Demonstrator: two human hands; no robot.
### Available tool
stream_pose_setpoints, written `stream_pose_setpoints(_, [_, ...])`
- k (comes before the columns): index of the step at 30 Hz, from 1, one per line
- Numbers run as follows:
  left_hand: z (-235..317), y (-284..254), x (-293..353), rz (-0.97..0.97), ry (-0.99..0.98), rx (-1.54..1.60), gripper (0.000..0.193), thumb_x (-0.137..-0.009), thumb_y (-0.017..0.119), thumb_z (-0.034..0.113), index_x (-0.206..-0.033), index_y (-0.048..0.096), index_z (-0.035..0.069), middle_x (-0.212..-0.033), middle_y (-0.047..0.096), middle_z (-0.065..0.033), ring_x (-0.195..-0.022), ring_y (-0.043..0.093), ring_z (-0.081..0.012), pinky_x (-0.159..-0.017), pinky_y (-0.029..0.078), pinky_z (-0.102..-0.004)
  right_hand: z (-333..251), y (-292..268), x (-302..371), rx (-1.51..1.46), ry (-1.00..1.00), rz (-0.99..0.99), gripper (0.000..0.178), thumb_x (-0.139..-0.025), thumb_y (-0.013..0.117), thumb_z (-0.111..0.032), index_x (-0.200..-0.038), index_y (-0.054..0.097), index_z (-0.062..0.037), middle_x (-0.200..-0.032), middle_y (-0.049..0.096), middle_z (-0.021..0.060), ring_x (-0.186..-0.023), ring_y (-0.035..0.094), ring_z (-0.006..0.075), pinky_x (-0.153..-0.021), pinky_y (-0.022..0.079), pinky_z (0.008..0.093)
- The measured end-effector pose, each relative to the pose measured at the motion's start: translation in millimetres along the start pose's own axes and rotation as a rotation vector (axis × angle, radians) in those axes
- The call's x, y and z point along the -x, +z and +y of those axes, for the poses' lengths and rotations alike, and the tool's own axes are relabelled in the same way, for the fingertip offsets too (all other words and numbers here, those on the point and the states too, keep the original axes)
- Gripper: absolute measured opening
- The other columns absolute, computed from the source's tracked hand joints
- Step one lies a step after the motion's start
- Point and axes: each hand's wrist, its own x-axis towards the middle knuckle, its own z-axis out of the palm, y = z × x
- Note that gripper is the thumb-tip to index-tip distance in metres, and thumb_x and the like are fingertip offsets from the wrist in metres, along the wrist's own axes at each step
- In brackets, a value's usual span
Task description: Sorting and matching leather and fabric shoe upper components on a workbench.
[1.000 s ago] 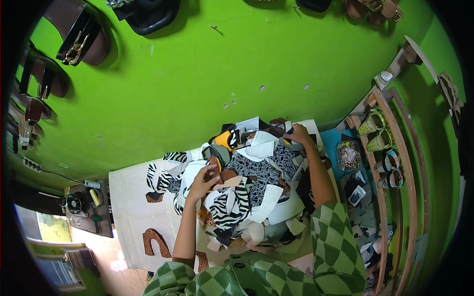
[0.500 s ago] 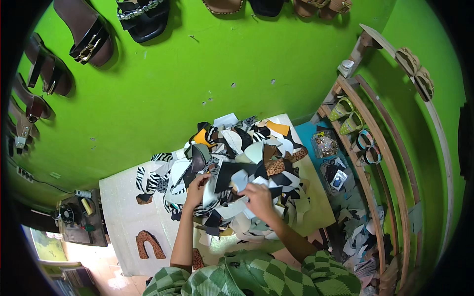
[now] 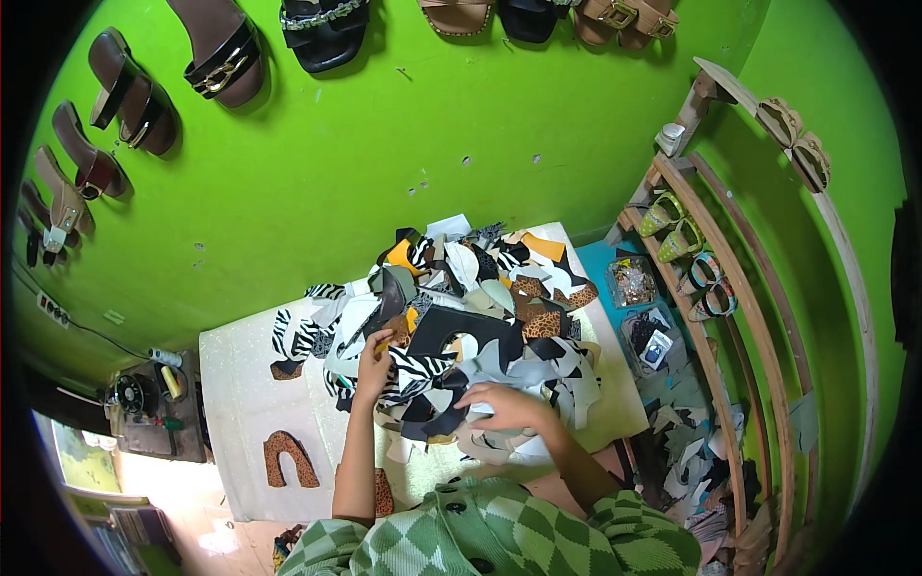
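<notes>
**Both hands in a big heap of patterned offcuts**

So there's a mixed heap of black, white, grey and animal-print sheet scraps (image 3: 437, 326) piled on a pale, cream-topped bench (image 3: 235, 403) up against a bright green wall (image 3: 307, 211). The left hand (image 3: 372, 367) is at the heap's left side, fingers curled by a small yellowish piece (image 3: 382, 347); can't tell if they're actually clamped on it. Just beside that hand is a black-and-white zebra-print strip (image 3: 418, 368).

The right hand (image 3: 504, 405) is at the near edge, palm down, fingers bent over a small white scrap (image 3: 480, 410). Can't make out whether they're pinching it or just touching.

Off to the left, well apart from the heap, a brown leopard-print arch-shaped piece (image 3: 282, 443) lies on the bench. Over on the right there's a clear plastic tub (image 3: 632, 280) full of small bits, near some yellow-green strappy sandals (image 3: 680, 240) on a rack.
</notes>
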Motion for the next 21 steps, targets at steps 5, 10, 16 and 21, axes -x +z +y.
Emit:
stream_pose_setpoints(5, [-18, -7, -9, 0.028, 0.181, -0.013, 0.04, -0.079, 0.054, -0.005, -0.118, 0.05, 0.004, -0.116, 0.052, -0.0058, -0.105, 0.051, -0.0132, -0.079, 0.043, -0.0218, 24, -71, -14, -0.303, 0.083, 0.598, 0.033, -0.076, 0.067, -0.006, -0.109, 0.061, -0.0062, -0.097, 0.061, 0.0117, -0.08, 0.061, 0.0182, -0.07, 0.051, 0.0312])
stream_pose_setpoints(10, [2, -2, -13, 0.282, 0.23, 0.12, 0.03, -0.082, 0.061, -0.001, -0.11, 0.051, 0.0, -0.111, 0.053, -0.0079, -0.103, 0.05, -0.0146, -0.083, 0.044, -0.0247, 89, -79, -11, 0.417, 0.348, 0.892, 0.031, -0.071, 0.068, -0.007, -0.101, 0.062, -0.0012, -0.094, 0.062, 0.015, -0.092, 0.058, 0.0341, -0.083, 0.046, 0.0409])
stream_pose_setpoints(16, [33, -3, 3, 0.296, 0.261, 0.131, 0.029, -0.084, 0.06, 0.0, -0.111, 0.049, 0.0, -0.11, 0.053, -0.0071, -0.093, 0.056, -0.0128, -0.084, 0.044, -0.0235, 70, -27, 9, -0.061, 0.451, 0.964, 0.017, -0.075, 0.067, -0.002, -0.091, 0.063, 0.0003, -0.082, 0.062, 0.0102, -0.069, 0.063, 0.0198, -0.065, 0.048, 0.026])
stream_pose_setpoints(21, [47, 8, 6, 0.222, 0.285, 0.172, 0.028, -0.084, 0.06, -0.002, -0.11, 0.049, 0.0, -0.112, 0.053, -0.0074, -0.092, 0.057, -0.0115, -0.082, 0.045, -0.0223, 34, -15, 26, -0.951, 0.348, 0.989, 0.01, -0.087, 0.059, -0.002, -0.096, 0.058, 0.0036, -0.09, 0.063, 0.0038, -0.074, 0.057, 0.0049, -0.066, 0.047, 0.0206])
